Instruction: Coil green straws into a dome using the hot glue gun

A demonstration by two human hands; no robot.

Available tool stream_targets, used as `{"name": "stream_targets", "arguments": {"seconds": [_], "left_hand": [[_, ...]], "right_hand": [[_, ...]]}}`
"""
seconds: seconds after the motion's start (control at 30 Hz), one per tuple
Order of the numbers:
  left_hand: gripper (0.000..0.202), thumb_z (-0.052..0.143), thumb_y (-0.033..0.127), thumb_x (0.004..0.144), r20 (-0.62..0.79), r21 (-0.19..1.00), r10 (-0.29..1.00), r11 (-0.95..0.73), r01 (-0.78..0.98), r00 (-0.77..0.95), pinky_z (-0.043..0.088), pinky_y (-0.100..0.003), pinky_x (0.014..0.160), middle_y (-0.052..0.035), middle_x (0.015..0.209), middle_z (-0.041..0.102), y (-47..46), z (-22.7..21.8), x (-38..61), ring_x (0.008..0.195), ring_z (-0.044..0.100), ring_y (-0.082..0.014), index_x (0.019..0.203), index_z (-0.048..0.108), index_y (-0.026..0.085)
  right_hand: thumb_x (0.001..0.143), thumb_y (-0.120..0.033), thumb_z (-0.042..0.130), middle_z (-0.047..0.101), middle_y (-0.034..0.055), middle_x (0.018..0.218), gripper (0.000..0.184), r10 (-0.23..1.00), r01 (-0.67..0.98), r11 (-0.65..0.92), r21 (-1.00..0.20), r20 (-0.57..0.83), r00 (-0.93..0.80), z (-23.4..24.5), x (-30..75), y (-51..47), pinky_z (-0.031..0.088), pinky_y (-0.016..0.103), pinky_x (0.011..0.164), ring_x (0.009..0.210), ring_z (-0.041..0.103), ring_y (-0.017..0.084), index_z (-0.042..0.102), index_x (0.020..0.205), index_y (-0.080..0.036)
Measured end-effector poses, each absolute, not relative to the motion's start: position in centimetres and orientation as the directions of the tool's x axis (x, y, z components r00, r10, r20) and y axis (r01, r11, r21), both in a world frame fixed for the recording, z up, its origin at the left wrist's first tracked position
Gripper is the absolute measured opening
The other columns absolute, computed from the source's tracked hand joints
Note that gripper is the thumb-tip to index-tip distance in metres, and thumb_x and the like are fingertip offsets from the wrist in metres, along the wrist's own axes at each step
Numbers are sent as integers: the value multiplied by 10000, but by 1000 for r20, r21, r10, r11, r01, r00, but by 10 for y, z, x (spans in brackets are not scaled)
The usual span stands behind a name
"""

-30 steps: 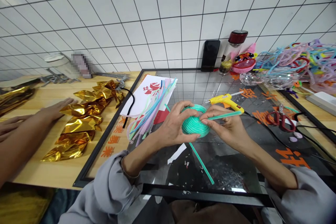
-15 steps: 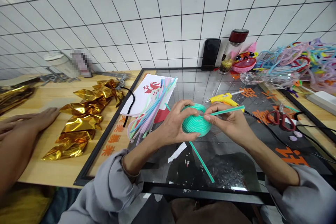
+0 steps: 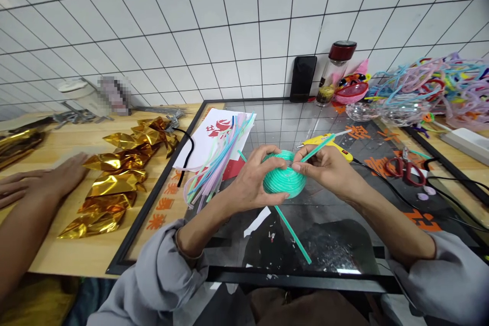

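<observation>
My left hand (image 3: 254, 175) cups a round coil of teal pipe cleaner (image 3: 284, 181) above the dark glass work mat (image 3: 336, 244). My right hand (image 3: 326, 168) pinches the loose teal pipe cleaner end (image 3: 317, 147) at the top of the coil; this end sticks up to the right. Another teal stem (image 3: 292, 234) trails from under the coil toward me. Both hands are closed on the teal work.
A yellow glue gun (image 3: 332, 141) lies just behind my right hand, with red scissors (image 3: 403, 170) to the right. A bundle of pastel pipe cleaners (image 3: 217, 163) lies on paper at left. Gold foil pieces (image 3: 118, 173) cover the wooden table, where another person's hand (image 3: 57, 178) rests.
My right hand has swung the loose teal end upward and closer to the coil. The other person's hand on the left shifted slightly over the table.
</observation>
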State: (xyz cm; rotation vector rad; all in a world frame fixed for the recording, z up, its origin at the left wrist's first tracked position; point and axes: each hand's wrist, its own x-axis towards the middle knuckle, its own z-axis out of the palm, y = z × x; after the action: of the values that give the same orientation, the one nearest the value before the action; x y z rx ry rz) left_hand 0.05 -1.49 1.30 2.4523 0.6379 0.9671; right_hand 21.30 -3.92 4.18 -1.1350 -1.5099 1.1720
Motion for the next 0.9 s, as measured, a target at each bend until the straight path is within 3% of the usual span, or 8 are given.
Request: {"name": "stream_targets", "arguments": {"seconds": [0.63, 0.9], "left_hand": [[529, 803, 334, 754, 546, 515, 519, -827, 226, 657, 466, -542, 1053, -107, 1302, 439, -14, 8, -1, 1259, 493, -309, 1185, 502, 278], [536, 804, 306, 758, 546, 519, 515, -827, 215, 661, 456, -558, 1060, -107, 1302, 427, -14, 8, -1, 1266, 486, -318, 1191, 490, 280]], "right_hand": [[740, -405, 747, 588, 12, 645, 252, 963, 255, 204, -945, 147, -225, 44, 215, -40, 428, 274, 553, 614, 532, 144, 656, 713, -171], [728, -362, 726, 610, 10, 644, 203, 966, 211, 211, -955, 171, -192, 42, 213, -42, 446, 274, 557, 619, 545, 143, 650, 707, -175]]}}
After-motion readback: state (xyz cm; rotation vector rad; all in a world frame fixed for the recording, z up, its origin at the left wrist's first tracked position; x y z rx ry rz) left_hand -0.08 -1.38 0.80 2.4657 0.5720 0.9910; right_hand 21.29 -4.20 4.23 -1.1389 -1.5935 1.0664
